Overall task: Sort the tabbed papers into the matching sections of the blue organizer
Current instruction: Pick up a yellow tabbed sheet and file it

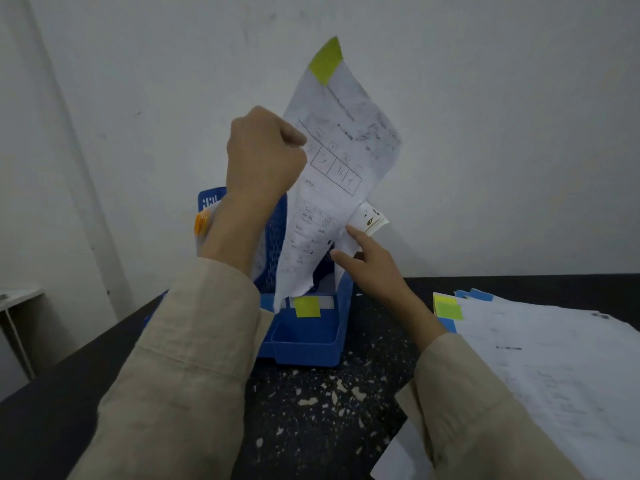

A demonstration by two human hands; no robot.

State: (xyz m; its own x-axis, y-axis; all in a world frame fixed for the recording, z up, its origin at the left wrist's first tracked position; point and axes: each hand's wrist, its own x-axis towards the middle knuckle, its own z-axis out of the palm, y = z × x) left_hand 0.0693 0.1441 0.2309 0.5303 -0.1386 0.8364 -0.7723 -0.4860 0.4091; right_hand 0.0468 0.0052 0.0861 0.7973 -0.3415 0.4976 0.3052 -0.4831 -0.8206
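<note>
Far left edge of frame, corner of a pale side table (20, 297) against the wall. Lower left to centre, beige sleeve (180, 368) runs up to the left hand (265, 152), upper centre, fingers curled tight, gripping the left edge of a printed paper (341, 157) held upright above the organizer. Paper carries a yellow-green tab (325, 60) at its top corner, highest thing in the frame; lower edge of the sheet hangs down at the organizer's front section. Blue organizer (304, 348) sits centre frame on the dark speckled tabletop (329, 410), tall mesh back panel behind the left forearm, orange tab (201, 221) sticking out at its left side, yellow-green label (307, 306) on the front divider, low open tray in front. Right of centre, right hand (367, 268) at the sheet's lower right edge, index finger and thumb extended and touching the paper where it curls; cannot tell if it pinches it. Right side of frame, stack of papers (554, 358) lies flat on the tabletop, well apart from the organizer, yellow-green tabs (448, 308) and blue tabs (474, 294) poking out at its upper left corner. Bottom right, another white sheet (401, 459) partly under the right sleeve.
</note>
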